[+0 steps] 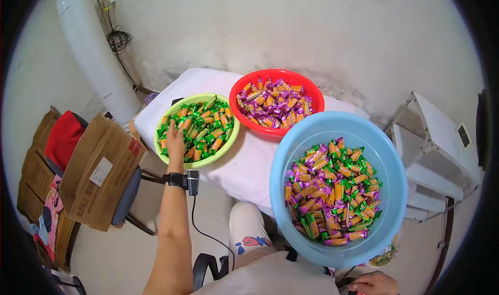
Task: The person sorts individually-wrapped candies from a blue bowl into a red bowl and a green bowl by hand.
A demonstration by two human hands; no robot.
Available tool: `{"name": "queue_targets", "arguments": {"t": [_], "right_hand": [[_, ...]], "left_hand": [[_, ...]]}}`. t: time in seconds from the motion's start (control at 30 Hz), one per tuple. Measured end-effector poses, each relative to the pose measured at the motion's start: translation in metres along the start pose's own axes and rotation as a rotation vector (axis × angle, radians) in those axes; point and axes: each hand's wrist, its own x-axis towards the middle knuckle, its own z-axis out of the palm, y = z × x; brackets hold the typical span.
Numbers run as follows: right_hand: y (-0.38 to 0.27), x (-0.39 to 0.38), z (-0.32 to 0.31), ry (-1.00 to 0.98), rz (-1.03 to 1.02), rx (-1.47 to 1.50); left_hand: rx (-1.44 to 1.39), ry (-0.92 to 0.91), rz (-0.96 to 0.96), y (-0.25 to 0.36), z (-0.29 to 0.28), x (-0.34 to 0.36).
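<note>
My left hand point(175, 141) reaches into a light green basin point(235, 134) at the left of the table, its fingers stretched out over green-wrapped candies point(208, 131). Whether a candy lies under the fingertips is hidden. Low at the right, partly cut off by the lower edge, is my right hand point(375, 283). Its fingers are curled, and what they hold, if anything, I cannot make out. Close above it stands a large light blue basin point(392, 191) with purple- and green-wrapped candies point(332, 191) mixed together. Purple-wrapped candies point(275, 103) fill a red basin point(317, 95) farther back.
A white cloth point(234, 175) covers the table against the wall. A cardboard box point(101, 170) rests on a chair at the left. At the right stands a white metal rack point(442, 144). A cable point(200, 225) hangs from the device at my left wrist.
</note>
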Motion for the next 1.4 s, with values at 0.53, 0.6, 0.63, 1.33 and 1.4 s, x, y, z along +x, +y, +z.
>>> {"name": "queue_targets", "arguments": {"t": [0.53, 0.6, 0.63, 1.33, 1.4], "right_hand": [[0.161, 0.109, 0.098, 0.24, 0.096, 0.085], [0.162, 0.103, 0.103, 0.198, 0.112, 0.159], [0.162, 0.099, 0.103, 0.184, 0.118, 0.188], [0.179, 0.119, 0.105, 0.203, 0.203, 0.47], [0.181, 0.119, 0.106, 0.178, 0.234, 0.498]], "left_hand": [[-0.11, -0.308, 0.376, 0.061, 0.047, -0.16], [-0.1, -0.363, 0.377, 0.068, 0.043, -0.176], [-0.086, -0.403, 0.378, 0.073, 0.043, -0.183], [0.186, -1.276, 0.941, 0.176, 0.099, -0.271], [0.185, -1.259, 0.907, 0.174, 0.1, -0.271]]}}
